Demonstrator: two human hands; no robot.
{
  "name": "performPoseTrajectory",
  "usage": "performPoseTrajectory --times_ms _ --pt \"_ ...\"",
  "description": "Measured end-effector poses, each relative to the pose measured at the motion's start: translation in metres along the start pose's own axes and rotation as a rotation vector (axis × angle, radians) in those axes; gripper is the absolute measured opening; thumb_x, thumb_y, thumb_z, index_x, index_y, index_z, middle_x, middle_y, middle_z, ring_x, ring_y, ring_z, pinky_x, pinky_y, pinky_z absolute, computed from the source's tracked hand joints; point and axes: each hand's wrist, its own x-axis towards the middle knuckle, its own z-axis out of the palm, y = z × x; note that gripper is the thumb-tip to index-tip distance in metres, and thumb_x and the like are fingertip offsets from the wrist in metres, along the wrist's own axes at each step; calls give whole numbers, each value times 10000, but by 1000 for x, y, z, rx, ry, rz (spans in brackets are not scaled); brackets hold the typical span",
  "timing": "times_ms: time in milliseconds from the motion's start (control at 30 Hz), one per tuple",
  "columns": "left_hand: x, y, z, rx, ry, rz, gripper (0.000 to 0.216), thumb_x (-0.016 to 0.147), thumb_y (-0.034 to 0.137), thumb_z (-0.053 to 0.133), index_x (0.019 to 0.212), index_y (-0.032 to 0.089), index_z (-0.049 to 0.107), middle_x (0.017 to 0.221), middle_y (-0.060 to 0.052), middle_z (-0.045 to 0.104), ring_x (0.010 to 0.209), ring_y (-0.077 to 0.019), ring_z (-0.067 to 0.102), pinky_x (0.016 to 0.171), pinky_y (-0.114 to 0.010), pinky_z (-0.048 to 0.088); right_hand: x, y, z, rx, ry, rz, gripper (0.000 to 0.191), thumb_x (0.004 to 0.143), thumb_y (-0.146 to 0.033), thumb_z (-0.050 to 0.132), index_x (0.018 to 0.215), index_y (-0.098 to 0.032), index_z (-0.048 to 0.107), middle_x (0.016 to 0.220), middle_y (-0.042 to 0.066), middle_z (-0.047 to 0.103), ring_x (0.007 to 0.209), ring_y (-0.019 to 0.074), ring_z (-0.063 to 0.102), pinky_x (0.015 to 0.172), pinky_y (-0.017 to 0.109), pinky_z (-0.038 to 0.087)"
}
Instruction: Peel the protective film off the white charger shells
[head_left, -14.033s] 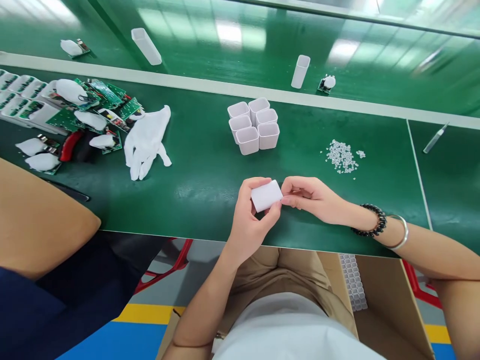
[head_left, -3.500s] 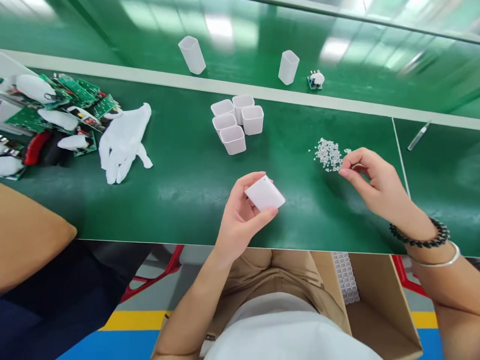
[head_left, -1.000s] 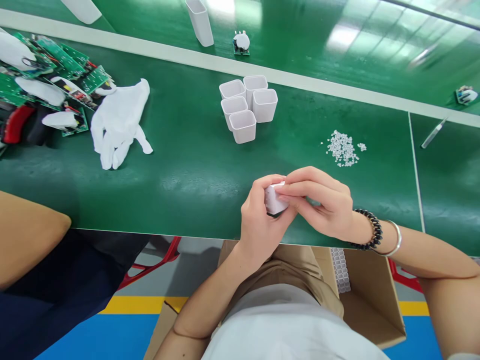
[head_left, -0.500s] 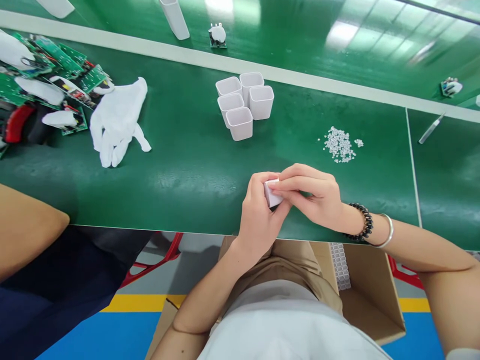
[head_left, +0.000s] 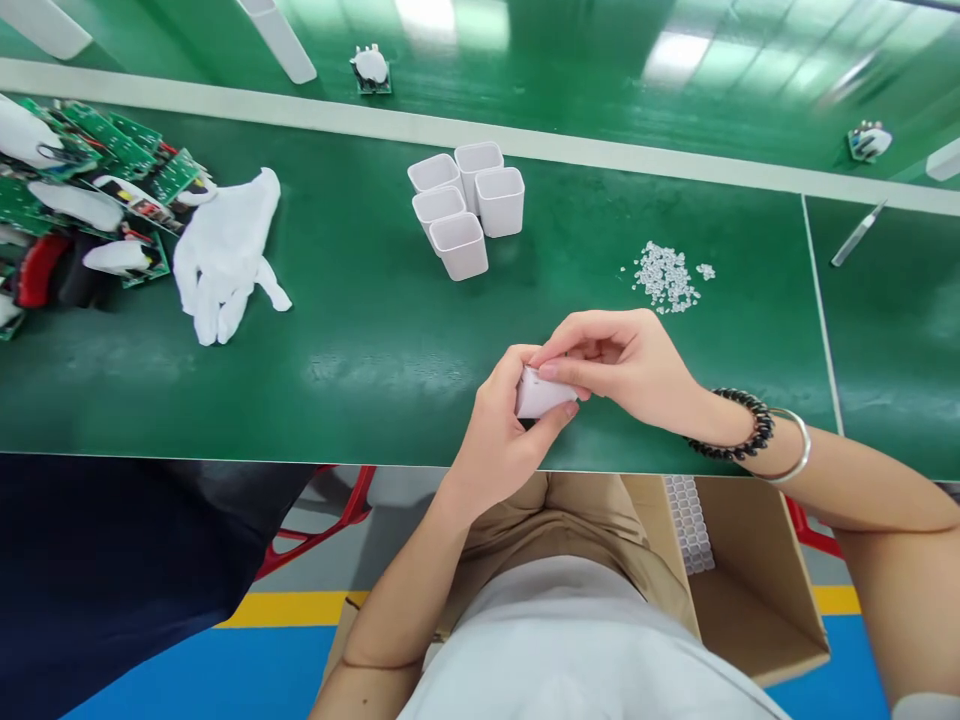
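Near the table's front edge, my left hand (head_left: 504, 425) is wrapped round a small white plastic housing (head_left: 541, 396), tilted so that one smooth face shows. The fingertips of my right hand (head_left: 619, 362) are pinched at the housing's upper edge; whether a small part sits between them is hidden. Beyond my right hand lies a loose pile of tiny clear pieces (head_left: 666, 277). Several white square cups (head_left: 459, 248) stand open end up in a cluster on the green table (head_left: 360, 380), farther off and to the left.
At the left are a white glove (head_left: 225, 250) and a heap of green circuit boards (head_left: 112, 140). A pen-like tool (head_left: 857, 235) lies at the right. Below the edge stands a cardboard box (head_left: 757, 570); a co-worker's dark clothing (head_left: 127, 560) is close by on the left.
More of the white housing shows between my hands now. My right hand has shifted its fingers to a pinch at the upper edge. The view has moved slightly.
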Motion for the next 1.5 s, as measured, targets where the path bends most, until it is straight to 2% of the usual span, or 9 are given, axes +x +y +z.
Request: performPoseTrajectory --times_ms 200,433,633,767,1033,1167,1333,1500 --pt "0 -1 -2 -36 -42 -86 228 894 163 708 1054 215 554 941 35 603 763 -82 527 642 -193 416 2 1 -1 -20 -30 -23 49 802 -183 765 766 -149 763 769 17 681 616 84 552 497 216 409" --pt "-1 -2 -1 -48 -37 -109 230 902 188 700 1065 215 541 981 19 583 838 -109 533 691 -225 425 3 3 -2 -119 -58 -104 86 823 -179 746 741 -156 732 760 9 628 618 86 525 505 232 396" --pt "-2 -2 -1 -52 -35 -125 231 902 195 700 1058 220 533 952 31 566 789 -98 506 666 -225 407 5 3 -2 -78 -95 -71 122 827 -194 753 724 -150 703 745 1 612 603 79 516 502 225 399" --pt "-2 -3 0 -47 -28 -116 228 905 211 699 1060 221 531 981 24 578 838 -109 529 698 -233 417 5 2 -1 -66 -81 -50 120 820 -187 748 714 -152 704 749 4 619 617 87 536 515 229 412" --pt "-3 -2 2 13 -2 -117 210 908 238 689 1042 216 530 959 6 588 804 -125 526 690 -250 408 4 0 3 -30 -40 57 153 755 -160 742 626 -162 661 714 -5 595 612 93 507 503 236 378" --pt "-4 -2 4 28 19 -113 195 913 247 683 1024 215 526 951 5 581 805 -127 524 696 -252 407 3 1 4 -12 -28 61 151 740 -131 728 615 -158 648 713 -11 583 614 87 494 503 232 367" --pt "-5 -2 1 22 -5 -129 206 912 228 683 1041 221 523 961 14 563 801 -117 508 674 -243 395 4 6 1 49 -82 38 152 786 -202 764 665 -152 687 734 -7 582 621 85 501 533 239 384" --pt "-4 -1 0 20 -12 -123 208 908 220 680 1045 216 523 973 6 573 843 -132 534 710 -251 416 4 10 0 57 -71 29 138 806 -236 783 709 -162 720 751 -4 594 635 90 511 541 244 394"
